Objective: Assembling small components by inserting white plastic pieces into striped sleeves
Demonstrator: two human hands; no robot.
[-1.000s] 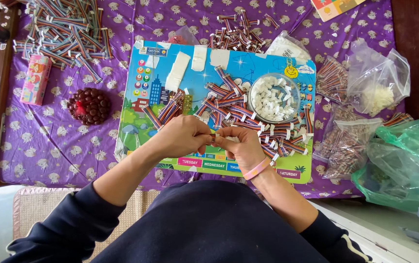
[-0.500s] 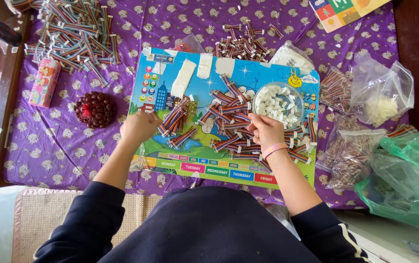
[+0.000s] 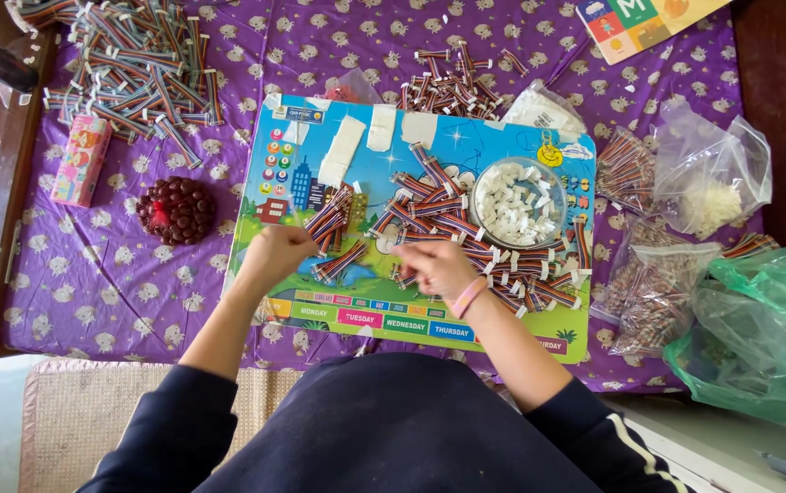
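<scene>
My left hand [image 3: 274, 252] is curled into a fist at the left edge of a colourful picture board [image 3: 493, 146], just beside a small pile of rainbow ribbon cables [image 3: 333, 239]; nothing shows in it. My right hand [image 3: 434, 265], blurred and with a pink band on its wrist, hovers over the board's lower middle, next to a larger heap of ribbon cables [image 3: 466, 228]. Whether it holds one I cannot tell. A clear round bowl of white connectors [image 3: 516, 203] stands on the board to the right of that hand.
A big heap of ribbon cables [image 3: 137, 68] lies at the back left of the purple cloth [image 3: 119, 283], a smaller heap [image 3: 452, 87] behind the board. A dark red beaded disc [image 3: 176, 210] and a pink box [image 3: 80, 160] lie left. Clear bags [image 3: 712, 183] and a green bag [image 3: 758, 319] crowd the right.
Both hands met at the board's front edge, then spread apart. Since then the right hand has swung back left toward the middle, and the left hand stays by the small pile.
</scene>
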